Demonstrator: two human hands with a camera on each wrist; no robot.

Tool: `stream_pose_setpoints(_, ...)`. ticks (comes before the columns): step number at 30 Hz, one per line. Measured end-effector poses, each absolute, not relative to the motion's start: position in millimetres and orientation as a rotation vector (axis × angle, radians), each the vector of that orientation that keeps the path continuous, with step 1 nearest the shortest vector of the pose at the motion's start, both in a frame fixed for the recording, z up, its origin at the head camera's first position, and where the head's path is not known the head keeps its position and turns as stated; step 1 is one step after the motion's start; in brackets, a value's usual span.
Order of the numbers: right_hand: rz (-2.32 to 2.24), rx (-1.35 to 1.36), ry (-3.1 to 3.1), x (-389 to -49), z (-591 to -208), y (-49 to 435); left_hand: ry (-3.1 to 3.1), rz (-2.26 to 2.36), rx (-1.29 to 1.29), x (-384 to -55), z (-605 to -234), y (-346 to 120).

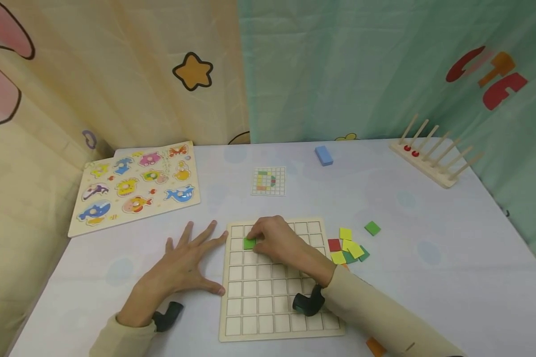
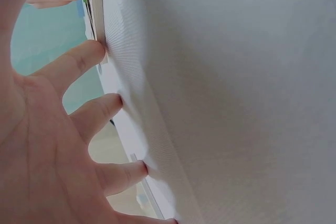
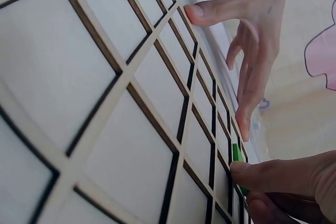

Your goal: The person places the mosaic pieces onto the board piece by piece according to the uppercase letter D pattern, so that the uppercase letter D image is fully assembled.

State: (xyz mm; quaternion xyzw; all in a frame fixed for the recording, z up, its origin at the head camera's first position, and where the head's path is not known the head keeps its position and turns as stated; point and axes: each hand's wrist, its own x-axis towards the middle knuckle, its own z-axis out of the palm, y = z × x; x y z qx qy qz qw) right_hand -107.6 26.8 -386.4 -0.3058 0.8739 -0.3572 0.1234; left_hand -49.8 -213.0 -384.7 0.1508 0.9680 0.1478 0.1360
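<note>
A wooden grid board with square cells lies flat in front of me. My right hand reaches across it and pinches a small green square tile between thumb and fingers. That tile sits near the upper left of the grid, over the second cell of the second row. In the right wrist view the thumb overlaps the green tile. With fingers spread, my left hand rests on the table, its thumb and index fingertips right at the board's left edge.
Loose yellow, red, green and orange tiles lie right of the board. An orange tile is by the right sleeve. Behind are a pattern card, a blue block, an animal puzzle and a peg rack.
</note>
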Motion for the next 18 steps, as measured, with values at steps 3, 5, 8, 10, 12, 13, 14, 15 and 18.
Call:
stream_pose_setpoints(3, -1.051, -0.898, 2.550, -107.1, -386.3, 27.4, 2.799, 0.432, 0.432, -49.5, -384.7, -212.8)
stream_pose_setpoints(5, -1.051, -0.893, 2.552, -106.7, -386.3, 27.5, 2.798, 0.431, 0.428, -49.3, -384.5, -212.6)
stream_pose_setpoints(8, -1.041, -0.876, 2.557, -106.3, -387.1, 27.5, 2.801, 0.423, 0.433, -49.2, -383.9, -212.3)
stream_pose_setpoints(10, -1.039, -0.861, 2.558, -105.8, -387.0, 27.5, 2.804, 0.417, 0.435, -49.4, -383.4, -212.3)
stream_pose_setpoints(12, -1.039, -0.856, 2.561, -105.8, -387.5, 27.7, 2.804, 0.417, 0.437, -49.6, -383.2, -212.4)
stream_pose_setpoints(13, -1.042, -0.852, 2.560, -105.7, -387.8, 27.8, 2.802, 0.420, 0.434, -49.7, -383.1, -212.4)
stream_pose_setpoints(14, -1.049, -0.844, 2.556, -105.4, -387.6, 28.0, 2.799, 0.424, 0.430, -49.7, -383.0, -212.5)
stream_pose_setpoints(15, -1.055, -0.842, 2.555, -105.2, -387.7, 28.4, 2.795, 0.431, 0.427, -49.7, -383.1, -212.6)
stream_pose_setpoints(18, -1.064, -0.842, 2.556, -103.5, -388.1, 31.7, 2.780, 0.448, 0.418, -49.4, -383.6, -212.8)
